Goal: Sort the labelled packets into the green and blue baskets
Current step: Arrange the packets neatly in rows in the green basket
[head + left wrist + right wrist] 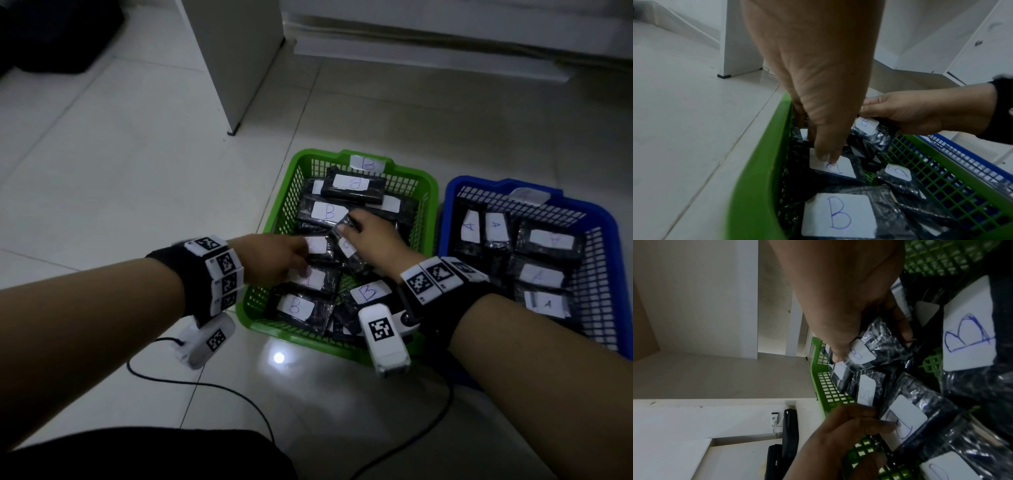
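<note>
The green basket on the floor holds several black packets with white B labels. To its right the blue basket holds several packets labelled A. Both my hands are inside the green basket. My left hand pinches a B packet by its left edge, thumb on the label. My right hand grips another B packet, thumb on its label and fingers curled under it, tilted up above the pile.
A white cabinet panel stands on the tiled floor behind the baskets. A black cable loops across the floor in front of the green basket. My dark-clothed knee fills the bottom left.
</note>
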